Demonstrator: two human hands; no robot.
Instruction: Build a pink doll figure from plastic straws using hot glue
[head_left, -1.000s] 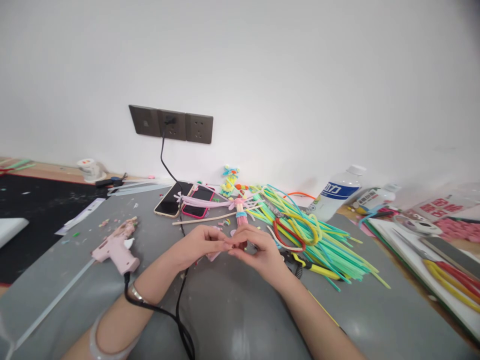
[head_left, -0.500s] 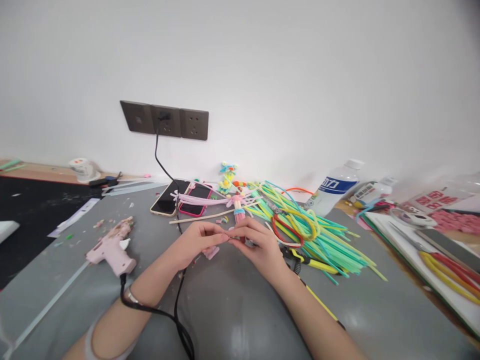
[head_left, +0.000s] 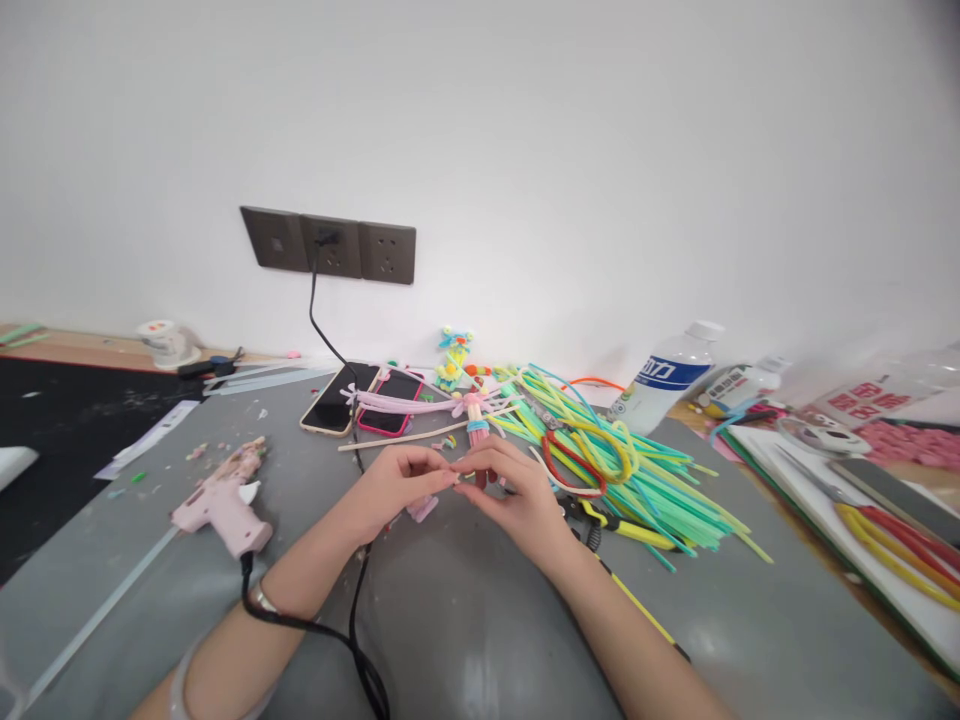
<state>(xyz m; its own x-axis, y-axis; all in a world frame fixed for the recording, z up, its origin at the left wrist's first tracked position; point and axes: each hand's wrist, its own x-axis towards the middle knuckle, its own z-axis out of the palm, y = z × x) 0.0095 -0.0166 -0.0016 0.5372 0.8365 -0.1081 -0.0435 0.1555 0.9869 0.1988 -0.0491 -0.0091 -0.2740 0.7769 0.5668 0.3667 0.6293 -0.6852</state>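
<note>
Right of glue gun (head_left: 225, 508): your left hand (head_left: 394, 492), right hand (head_left: 521, 497) pinch tiny blurred piece (head_left: 455, 480); left-forearm (head_left: 319, 570) lift could tug cord (head_left: 367, 664), shift gun.

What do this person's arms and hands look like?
The left hand and right hand are both bare, without gloves. A shiny silver-coloured bracelet circles the left forearm; farther up is a pale band, perhaps a bangle or sleeve edge. No sleeve or jewellery shows on the right forearm.
</note>
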